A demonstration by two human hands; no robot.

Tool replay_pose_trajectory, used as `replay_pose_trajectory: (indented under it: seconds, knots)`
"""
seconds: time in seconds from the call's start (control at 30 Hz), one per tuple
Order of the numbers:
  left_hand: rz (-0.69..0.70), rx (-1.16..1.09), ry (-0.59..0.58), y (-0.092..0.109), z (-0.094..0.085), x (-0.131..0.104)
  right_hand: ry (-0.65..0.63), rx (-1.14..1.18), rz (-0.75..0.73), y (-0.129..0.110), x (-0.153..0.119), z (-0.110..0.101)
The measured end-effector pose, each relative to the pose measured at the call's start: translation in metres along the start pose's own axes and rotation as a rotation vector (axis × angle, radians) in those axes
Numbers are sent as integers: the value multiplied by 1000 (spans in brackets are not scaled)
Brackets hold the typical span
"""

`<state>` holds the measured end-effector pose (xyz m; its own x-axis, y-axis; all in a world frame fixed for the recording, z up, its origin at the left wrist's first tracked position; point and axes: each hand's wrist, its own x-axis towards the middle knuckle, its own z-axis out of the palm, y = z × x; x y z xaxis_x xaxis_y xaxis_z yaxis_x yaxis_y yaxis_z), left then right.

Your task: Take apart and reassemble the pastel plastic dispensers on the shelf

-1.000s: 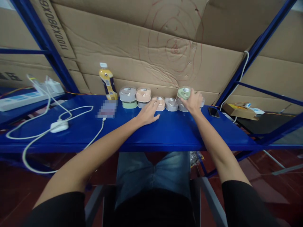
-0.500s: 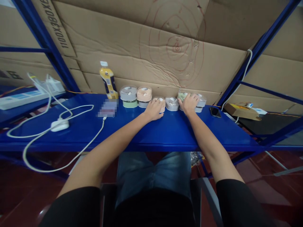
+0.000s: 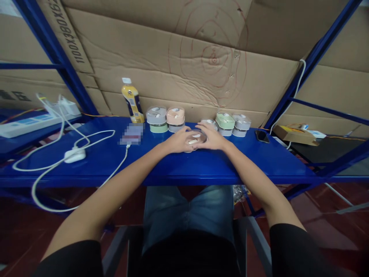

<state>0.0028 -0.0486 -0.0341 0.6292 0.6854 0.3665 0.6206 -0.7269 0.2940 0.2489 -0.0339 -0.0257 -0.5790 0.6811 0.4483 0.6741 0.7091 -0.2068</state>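
Both my hands are wrapped round a small pinkish-brown box with a clear lid (image 3: 195, 139), near the middle of the table. My left hand (image 3: 181, 139) grips its left side and my right hand (image 3: 211, 137) its right side. Just behind my right hand is a single grey box (image 3: 210, 122), partly hidden by the fingers. Right of it stand a green box (image 3: 225, 120) stacked on a grey one and a grey box (image 3: 241, 122) on another grey one. To the left, a grey box (image 3: 156, 114) sits on a green one, beside a peach box (image 3: 175, 115) on a grey one.
A yellow drink bottle (image 3: 132, 100) stands at the back left, with a blurred-out phone-like item (image 3: 132, 134) in front, plugged into a white cable. A white charger (image 3: 75, 154) lies further left. A dark phone (image 3: 262, 136) rests on the right. Cardboard (image 3: 138, 50) backs the blue table (image 3: 184, 165).
My right hand has left the green stack and moved left to the peach-toned box. Both hands now hold that box, drawn slightly towards me out of the row.
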Motion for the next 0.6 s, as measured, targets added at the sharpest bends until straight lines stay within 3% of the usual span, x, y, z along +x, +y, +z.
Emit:
replay_pose_trajectory:
  seconds: [0.1, 0.27, 0.43, 0.6]
  knots:
    - [115, -215, -9, -20, -1, -5, -122, 89, 5, -11, -5, 7]
    - [-6, -385, 10, -32, 10, -9, -133, 66, 73, -18, -13, 5]
    - [25, -310, 44, -30, 14, -10, -64, 185, 121, 1, -17, -13]
    - [143, -152, 6, -14, 9, -15, 48, 226, 311, 25, -33, -47]
